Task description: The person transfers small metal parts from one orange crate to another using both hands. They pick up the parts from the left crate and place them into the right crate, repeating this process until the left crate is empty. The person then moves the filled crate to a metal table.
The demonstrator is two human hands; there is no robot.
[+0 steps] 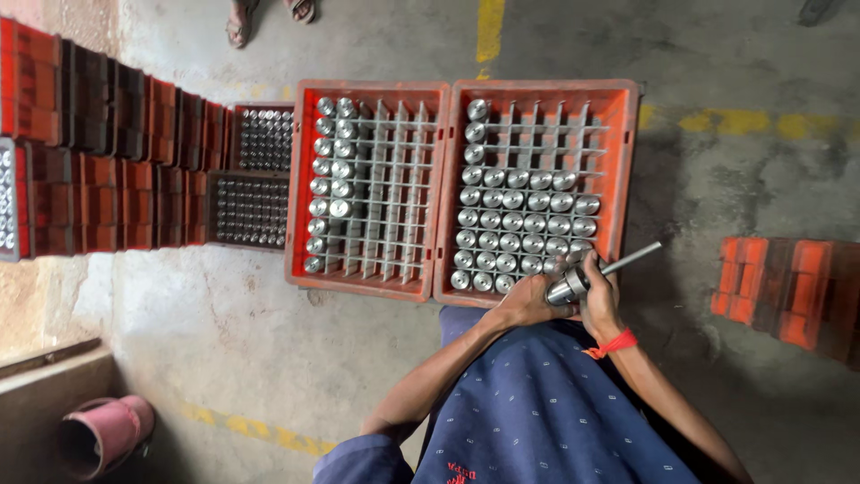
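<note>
Shiny steel cylinder (568, 288) with thin rod (630, 260), tilted, over crate's corner.

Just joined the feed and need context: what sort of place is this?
Probably a machining workshop floor: two red crates of metal cylinders, stacked crates, painted concrete floor. The left hand and right hand hold one cylinder.

Left hand (528, 303) and right hand (598, 300) together grip a metal cylinder (568, 288) with a thin rod (630, 260) sticking out, over the near corner of the right orange crate (627, 161). Crate grid mostly filled with shiny cylinders (515, 220). Left orange crate (300, 179) beside it, touching, two columns filled. Stacked crates (107, 170) further left.
</note>
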